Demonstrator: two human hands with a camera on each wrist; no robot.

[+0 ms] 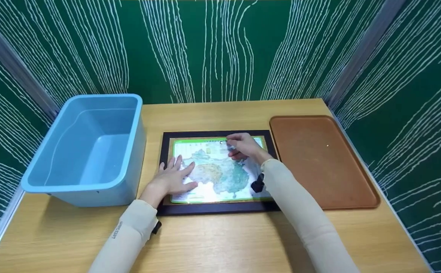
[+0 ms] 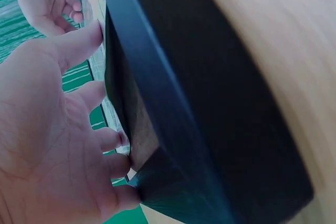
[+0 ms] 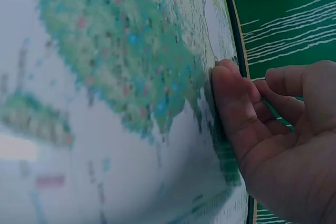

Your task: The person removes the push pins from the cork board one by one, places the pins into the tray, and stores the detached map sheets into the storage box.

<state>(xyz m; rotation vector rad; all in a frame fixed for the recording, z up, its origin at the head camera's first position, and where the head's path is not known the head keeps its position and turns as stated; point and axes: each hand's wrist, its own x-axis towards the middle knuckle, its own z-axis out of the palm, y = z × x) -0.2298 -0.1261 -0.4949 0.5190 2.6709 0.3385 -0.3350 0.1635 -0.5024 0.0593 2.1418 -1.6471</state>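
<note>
A printed map (image 1: 222, 170) with a green edge lies inside a dark picture frame (image 1: 220, 208) on the table. My left hand (image 1: 173, 178) rests on the left part of the map with its fingers spread. From the left wrist view, that hand (image 2: 63, 124) has its fingertips on the map by the dark frame border (image 2: 173, 87). My right hand (image 1: 243, 147) is over the upper right of the map, its fingers bent. The right wrist view shows this hand (image 3: 283, 129) touching the map's surface (image 3: 121, 56); I see nothing held between thumb and fingers.
A deep light-blue bin (image 1: 133, 178) stands on the left of the table (image 1: 220, 242). To the right lies a brown tray (image 1: 319, 163), close beside the frame. Green walls with white lines (image 1: 220, 57) enclose the back and both sides.
</note>
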